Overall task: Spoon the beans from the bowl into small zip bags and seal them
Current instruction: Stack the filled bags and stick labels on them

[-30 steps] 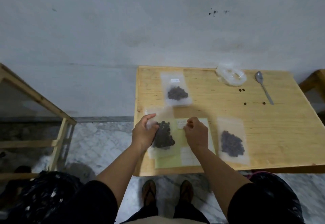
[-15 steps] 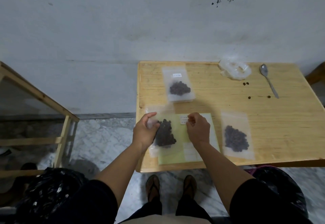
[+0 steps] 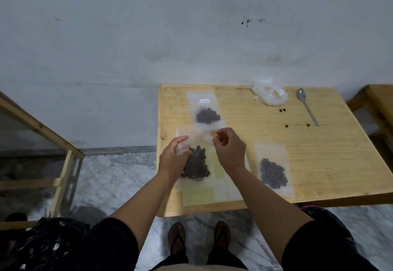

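A clear zip bag of dark beans (image 3: 196, 165) lies near the front left of the wooden table (image 3: 244, 126), partly over a pale green label sheet (image 3: 197, 196). My left hand (image 3: 173, 158) grips the bag's left side. My right hand (image 3: 228, 150) pinches a small white sticker label (image 3: 208, 137) just above the bag. A second filled bag (image 3: 207, 113) with a white label lies farther back. A third filled bag (image 3: 273, 173) lies to the right. The spoon (image 3: 307, 104) lies at the back right. No bowl shows.
A crumpled clear plastic bag (image 3: 269, 94) sits at the table's back edge, with a few loose beans (image 3: 282, 110) near it. A wooden frame (image 3: 63, 156) stands at the left. Another wooden piece (image 3: 378, 100) is at the right. My sandalled feet (image 3: 198, 241) are under the front edge.
My right hand has lifted off the green sheet with a white sticker pinched in its fingers and moved a little back. My left hand stays on the bean bag.
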A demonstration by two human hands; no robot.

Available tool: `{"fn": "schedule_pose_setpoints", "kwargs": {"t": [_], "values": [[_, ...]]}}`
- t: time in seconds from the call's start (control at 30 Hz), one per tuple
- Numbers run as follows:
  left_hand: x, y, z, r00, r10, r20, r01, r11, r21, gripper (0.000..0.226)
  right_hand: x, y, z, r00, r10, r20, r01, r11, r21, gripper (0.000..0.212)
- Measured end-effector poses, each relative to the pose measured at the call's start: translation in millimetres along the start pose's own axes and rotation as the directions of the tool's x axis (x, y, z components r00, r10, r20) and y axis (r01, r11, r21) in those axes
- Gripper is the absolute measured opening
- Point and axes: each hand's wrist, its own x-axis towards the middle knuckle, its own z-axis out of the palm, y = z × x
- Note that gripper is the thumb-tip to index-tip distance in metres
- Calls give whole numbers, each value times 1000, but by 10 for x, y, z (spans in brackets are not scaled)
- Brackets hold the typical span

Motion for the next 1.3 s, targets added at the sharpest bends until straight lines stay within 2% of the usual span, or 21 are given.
{"fn": "schedule_pose_setpoints", "kwargs": {"t": [0.17,0.33,0.4,0.63,0.77,0.87,0.93,1.07,1.2,1.3], "values": [[-28,190,75,986,150,76,-150,989,-3,44,57,-194,-42,985,-167,52,170,984,-58,11],[-56,281,32,972,206,110,-209,978,16,43,68,-246,-83,944,-329,3,326,935,-140,12],[-71,296,9,968,221,116,-224,974,15,40,66,-273,-106,930,-367,24,366,918,-153,12],[-115,349,-3,974,193,122,-189,981,-46,32,65,-379,-190,956,-266,127,279,955,-103,14],[-114,405,12,979,185,82,-178,980,-89,32,16,-413,-182,965,-258,55,262,962,-82,19],[-97,434,0,984,170,54,-163,980,-115,33,-29,-416,-189,984,-176,9,176,984,3,19],[-69,441,-14,985,164,43,-158,980,-124,34,-62,-405,-195,989,-144,32,142,988,53,16],[-48,461,31,987,153,51,-144,978,-150,33,-93,-376,-220,982,-147,121,147,989,9,20],[-33,493,140,982,160,98,-140,972,-186,33,-36,-349,-271,991,-29,131,20,998,66,25],[22,496,220,981,160,107,-138,972,-189,32,39,-309,-284,986,2,165,-21,994,109,26]]}}
